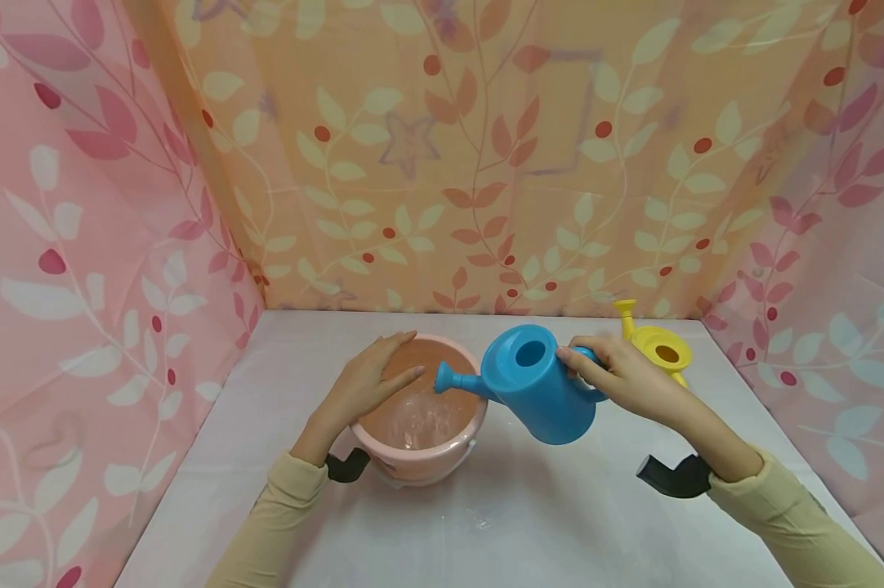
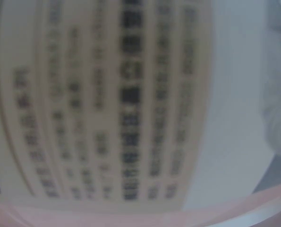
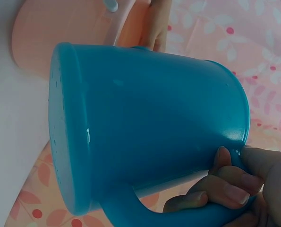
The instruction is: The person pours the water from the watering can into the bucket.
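Observation:
My right hand (image 1: 618,376) grips the handle of a blue watering can (image 1: 548,400), fingers curled round it. In the right wrist view the can's body (image 3: 149,123) fills the middle and the curled fingers (image 3: 237,194) show at lower right. The can is tilted left, its spout over a pink bucket (image 1: 423,464). Inside the bucket is clear water (image 1: 420,420) with a disturbed, bubbly surface. Across the bucket's left rim rests my left hand (image 1: 368,380), its fingers straight and its thumb over the opening. The left wrist view shows a blurred printed label (image 2: 126,104) close up.
A yellow watering can (image 1: 663,347) stands behind my right hand, partly hidden by it. The white tabletop (image 1: 501,523) has small wet spots in front of the bucket. Floral cloth walls (image 1: 486,163) enclose the back and both sides.

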`<control>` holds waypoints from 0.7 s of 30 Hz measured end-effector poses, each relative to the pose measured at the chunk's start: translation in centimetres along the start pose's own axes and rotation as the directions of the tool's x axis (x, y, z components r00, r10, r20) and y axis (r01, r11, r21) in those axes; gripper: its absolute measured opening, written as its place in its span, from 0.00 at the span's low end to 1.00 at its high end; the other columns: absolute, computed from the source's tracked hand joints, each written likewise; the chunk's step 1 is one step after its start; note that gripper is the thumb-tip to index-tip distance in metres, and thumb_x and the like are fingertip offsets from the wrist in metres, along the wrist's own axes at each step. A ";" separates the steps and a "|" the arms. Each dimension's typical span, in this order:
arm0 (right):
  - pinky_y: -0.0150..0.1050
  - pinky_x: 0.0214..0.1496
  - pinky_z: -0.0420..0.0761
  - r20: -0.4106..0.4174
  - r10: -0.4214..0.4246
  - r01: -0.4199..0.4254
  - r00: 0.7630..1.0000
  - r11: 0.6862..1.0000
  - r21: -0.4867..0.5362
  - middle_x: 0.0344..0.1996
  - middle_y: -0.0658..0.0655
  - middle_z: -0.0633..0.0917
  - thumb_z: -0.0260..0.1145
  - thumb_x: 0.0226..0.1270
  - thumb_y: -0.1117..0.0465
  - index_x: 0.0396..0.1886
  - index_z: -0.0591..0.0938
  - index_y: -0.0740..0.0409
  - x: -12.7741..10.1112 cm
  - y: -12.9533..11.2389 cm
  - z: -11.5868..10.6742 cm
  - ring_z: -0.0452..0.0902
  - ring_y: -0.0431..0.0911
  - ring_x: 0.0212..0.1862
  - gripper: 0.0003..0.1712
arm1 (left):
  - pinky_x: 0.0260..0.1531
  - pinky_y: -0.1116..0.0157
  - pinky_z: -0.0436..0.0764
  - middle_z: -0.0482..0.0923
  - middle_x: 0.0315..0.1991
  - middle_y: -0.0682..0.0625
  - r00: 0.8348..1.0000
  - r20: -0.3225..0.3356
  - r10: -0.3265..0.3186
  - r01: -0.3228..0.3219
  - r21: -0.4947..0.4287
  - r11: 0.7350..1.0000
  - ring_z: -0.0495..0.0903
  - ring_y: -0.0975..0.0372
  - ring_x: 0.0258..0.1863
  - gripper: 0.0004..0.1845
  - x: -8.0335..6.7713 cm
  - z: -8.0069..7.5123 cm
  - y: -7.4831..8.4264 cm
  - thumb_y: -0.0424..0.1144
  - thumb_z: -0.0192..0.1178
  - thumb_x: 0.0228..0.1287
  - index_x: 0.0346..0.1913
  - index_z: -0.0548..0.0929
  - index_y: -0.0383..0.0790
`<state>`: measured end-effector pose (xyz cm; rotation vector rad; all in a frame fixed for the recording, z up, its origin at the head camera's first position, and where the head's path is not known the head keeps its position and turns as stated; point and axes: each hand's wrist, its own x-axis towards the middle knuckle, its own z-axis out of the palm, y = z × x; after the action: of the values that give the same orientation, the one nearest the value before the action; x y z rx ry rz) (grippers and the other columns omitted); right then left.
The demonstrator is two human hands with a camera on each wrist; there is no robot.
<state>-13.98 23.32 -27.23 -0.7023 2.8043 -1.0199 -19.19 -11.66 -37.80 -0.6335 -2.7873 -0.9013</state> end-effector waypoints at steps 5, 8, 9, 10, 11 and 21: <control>0.35 0.34 0.75 0.005 -0.004 0.004 1.000 1.000 -0.003 0.19 0.53 0.73 0.55 0.70 0.53 0.27 0.74 0.57 0.0 -0.1 -0.1 0.71 0.45 0.27 0.15 | 0.61 0.43 0.62 0.63 0.67 0.47 1.000 -0.005 0.006 -0.007 -0.002 1.000 0.59 0.46 0.67 0.36 0.0 0.0 0.0 0.65 0.51 0.60 0.68 0.63 0.52; 0.35 0.34 0.75 0.006 0.002 -0.002 1.000 1.000 -0.004 0.18 0.53 0.73 0.55 0.70 0.53 0.26 0.73 0.57 0.0 -0.1 0.0 0.71 0.45 0.27 0.15 | 0.61 0.43 0.62 0.63 0.67 0.48 1.000 -0.002 0.004 -0.004 -0.006 1.000 0.59 0.46 0.67 0.36 0.0 0.0 0.0 0.65 0.51 0.60 0.68 0.63 0.53; 0.35 0.34 0.75 0.006 0.004 -0.004 1.000 1.000 -0.005 0.19 0.53 0.73 0.55 0.70 0.53 0.26 0.73 0.57 0.0 -0.1 0.0 0.72 0.45 0.27 0.15 | 0.61 0.43 0.62 0.63 0.67 0.48 1.000 -0.001 0.003 -0.003 -0.007 1.000 0.59 0.47 0.67 0.36 0.0 0.0 0.0 0.65 0.51 0.60 0.68 0.63 0.53; 0.36 0.34 0.75 0.006 0.005 -0.005 1.000 1.000 -0.005 0.18 0.53 0.73 0.55 0.70 0.53 0.26 0.73 0.57 -0.1 -0.1 0.0 0.72 0.45 0.27 0.15 | 0.61 0.43 0.62 0.63 0.68 0.49 1.000 0.002 -0.001 0.001 -0.008 1.000 0.58 0.47 0.68 0.36 0.0 0.0 0.0 0.65 0.51 0.60 0.68 0.63 0.53; 0.36 0.34 0.76 0.005 0.007 -0.007 1.000 1.000 -0.005 0.19 0.53 0.73 0.55 0.70 0.52 0.26 0.73 0.56 -0.1 -0.1 0.0 0.72 0.45 0.27 0.15 | 0.62 0.44 0.62 0.63 0.68 0.49 1.000 0.002 -0.003 0.003 -0.008 1.000 0.58 0.47 0.68 0.36 0.0 0.0 0.1 0.65 0.51 0.60 0.68 0.63 0.54; 0.35 0.33 0.75 -0.002 -0.019 0.019 1.000 1.000 -0.007 0.18 0.53 0.73 0.55 0.70 0.53 0.25 0.73 0.58 -0.1 -0.1 0.1 0.72 0.45 0.26 0.15 | 0.61 0.44 0.62 0.63 0.67 0.49 1.000 -0.001 0.006 -0.006 0.000 1.000 0.59 0.47 0.68 0.37 0.0 -0.1 0.0 0.66 0.50 0.60 0.69 0.63 0.53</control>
<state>-13.87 23.24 -27.21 -0.7300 2.8091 -1.0152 -19.18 -11.70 -37.74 -0.6407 -2.7832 -0.9007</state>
